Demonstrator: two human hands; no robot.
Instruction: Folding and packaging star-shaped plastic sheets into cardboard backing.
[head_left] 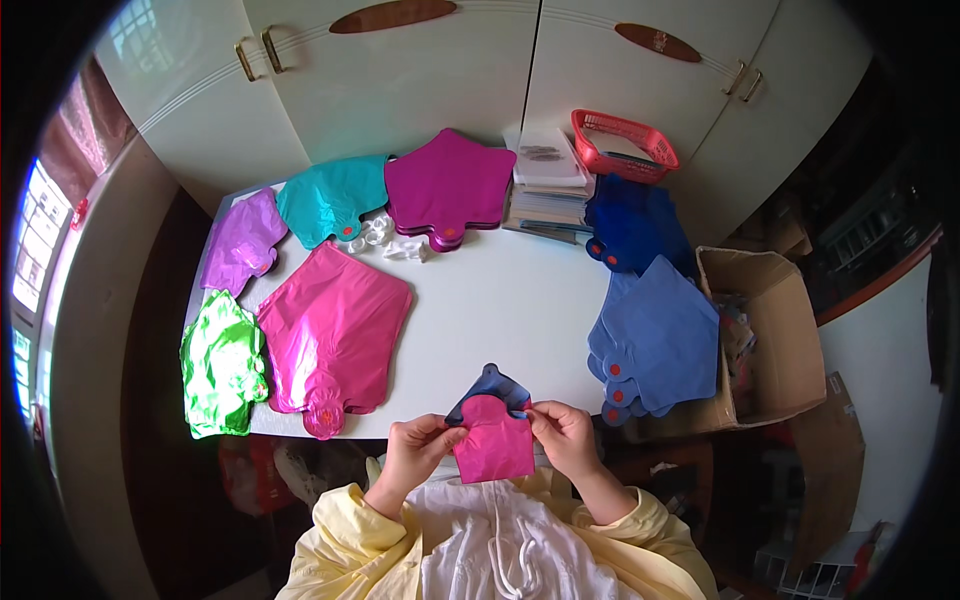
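Pink foil balloon [494,443] held flat at the desk's [500,300] near edge.
Left hand [418,447] and right hand [562,432] pinch its top corners, fingers clamped on the foil; blue balloons [655,340] lie stacked to the right.

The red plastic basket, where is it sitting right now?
In the head view, the red basket sits at the far right end of the white table, against the cupboard doors, beside the stack of books and behind the dark blue foil balloons.
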